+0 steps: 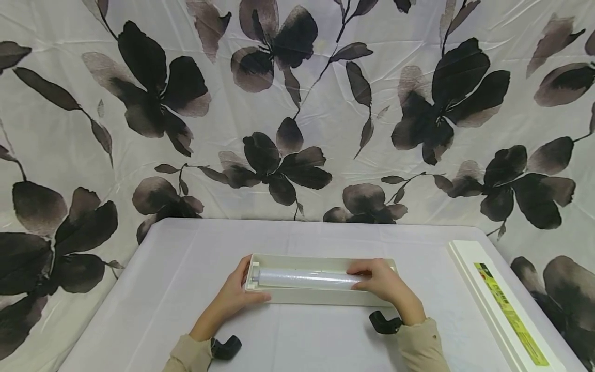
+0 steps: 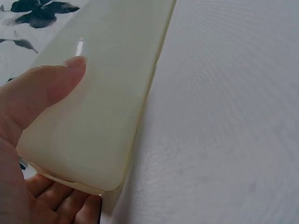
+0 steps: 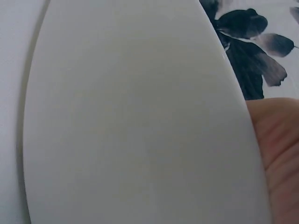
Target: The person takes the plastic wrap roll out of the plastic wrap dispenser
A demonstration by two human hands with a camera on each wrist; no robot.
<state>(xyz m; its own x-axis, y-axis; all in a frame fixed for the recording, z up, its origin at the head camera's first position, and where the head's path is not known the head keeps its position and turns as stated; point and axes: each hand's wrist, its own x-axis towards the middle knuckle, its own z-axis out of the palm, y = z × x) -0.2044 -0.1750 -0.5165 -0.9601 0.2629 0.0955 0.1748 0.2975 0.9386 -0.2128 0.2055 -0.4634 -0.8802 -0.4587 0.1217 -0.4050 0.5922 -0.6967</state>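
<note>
A long white plastic box (image 1: 321,296) lies across the table, its top side uncovered. Inside it is a roll of clear cling film (image 1: 302,279). My left hand (image 1: 241,289) grips the box's left end, thumb along the front wall (image 2: 88,121) and the other fingers around the end. At the other end, my right hand (image 1: 383,281) reaches over the front wall and pinches the roll near its right end between thumb and fingers. That end of the roll is hidden by the hand. In the right wrist view the front wall (image 3: 140,116) covers most of the fingers.
A long white lid (image 1: 469,274) with a yellow-green label (image 1: 511,315) lies at the right side of the table. The table has a white cover (image 1: 209,248). Behind it hangs a white cloth with dark flowers (image 1: 353,155).
</note>
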